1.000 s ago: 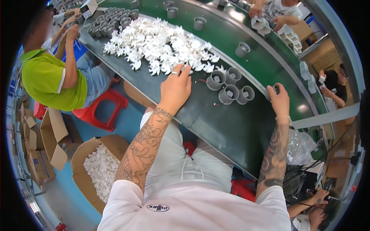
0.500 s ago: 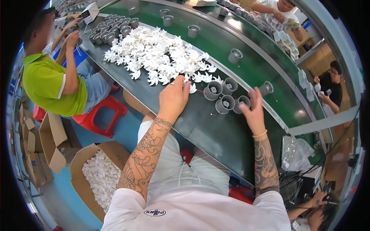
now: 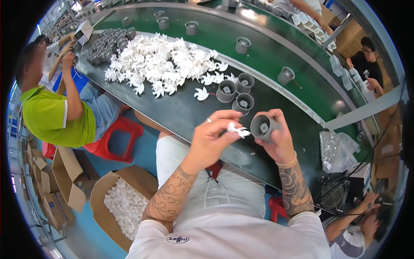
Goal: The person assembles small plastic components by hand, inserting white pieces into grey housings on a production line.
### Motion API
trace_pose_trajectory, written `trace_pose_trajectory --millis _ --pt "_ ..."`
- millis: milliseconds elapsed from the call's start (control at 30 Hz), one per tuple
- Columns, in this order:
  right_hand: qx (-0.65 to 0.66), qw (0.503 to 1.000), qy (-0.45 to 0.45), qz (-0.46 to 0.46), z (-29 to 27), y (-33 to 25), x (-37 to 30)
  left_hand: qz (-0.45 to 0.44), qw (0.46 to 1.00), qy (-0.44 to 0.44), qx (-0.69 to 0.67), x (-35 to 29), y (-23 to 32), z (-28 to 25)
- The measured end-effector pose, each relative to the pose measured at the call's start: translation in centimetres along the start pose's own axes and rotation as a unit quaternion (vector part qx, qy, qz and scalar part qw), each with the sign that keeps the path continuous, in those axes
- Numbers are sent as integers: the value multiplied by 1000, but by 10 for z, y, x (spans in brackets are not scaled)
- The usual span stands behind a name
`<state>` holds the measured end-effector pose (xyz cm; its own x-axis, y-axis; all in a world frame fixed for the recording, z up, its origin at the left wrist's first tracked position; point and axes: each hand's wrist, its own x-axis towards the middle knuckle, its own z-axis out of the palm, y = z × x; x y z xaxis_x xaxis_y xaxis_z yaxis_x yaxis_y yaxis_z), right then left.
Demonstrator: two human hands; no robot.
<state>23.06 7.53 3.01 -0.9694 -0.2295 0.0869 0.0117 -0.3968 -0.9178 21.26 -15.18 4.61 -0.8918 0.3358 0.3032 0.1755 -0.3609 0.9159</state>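
Observation:
My left hand (image 3: pixel 210 139) pinches a small white fan blade wheel (image 3: pixel 238 130) between thumb and fingers. Just right of it, my right hand (image 3: pixel 281 146) is wrapped round a grey round housing (image 3: pixel 262 126), its open end tilted toward me and a square hub visible inside. The wheel is close to the housing's rim, apart from it. Beyond my hands, three more grey housings (image 3: pixel 226 91) stand together on the dark bench (image 3: pixel 194 116). A single white blade wheel (image 3: pixel 201 93) lies beside them, in front of a big loose pile of such wheels (image 3: pixel 155 60).
Many grey housings (image 3: pixel 108 45) crowd the bench's far left. Others ride a green conveyor (image 3: pixel 217 39) behind a metal rail. A person in a green shirt (image 3: pixel 56 110) sits at left. A carton of white pieces (image 3: pixel 101 211) stands below; a plastic bag (image 3: pixel 338 151) lies right.
My right hand has picked up a grey housing and drawn it nearer. My left hand has come away from the pile toward it, now holding a blade wheel. The view has shifted slightly.

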Motion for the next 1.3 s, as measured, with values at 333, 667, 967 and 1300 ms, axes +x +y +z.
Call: trace_pose_trajectory --millis 333,667,967,1300 --pt "64 996 33 59 25 0 0 35 965 -50 255 -4 -4 27" --pt "22 997 -3 69 14 0 -4 45 974 25 219 -13 -18 37" --pt "-176 983 -33 -35 11 3 0 -107 993 -1 48 -5 -15 24" --pt "-115 990 -17 76 5 -19 9 45 958 -34 282 20 -10 -2"
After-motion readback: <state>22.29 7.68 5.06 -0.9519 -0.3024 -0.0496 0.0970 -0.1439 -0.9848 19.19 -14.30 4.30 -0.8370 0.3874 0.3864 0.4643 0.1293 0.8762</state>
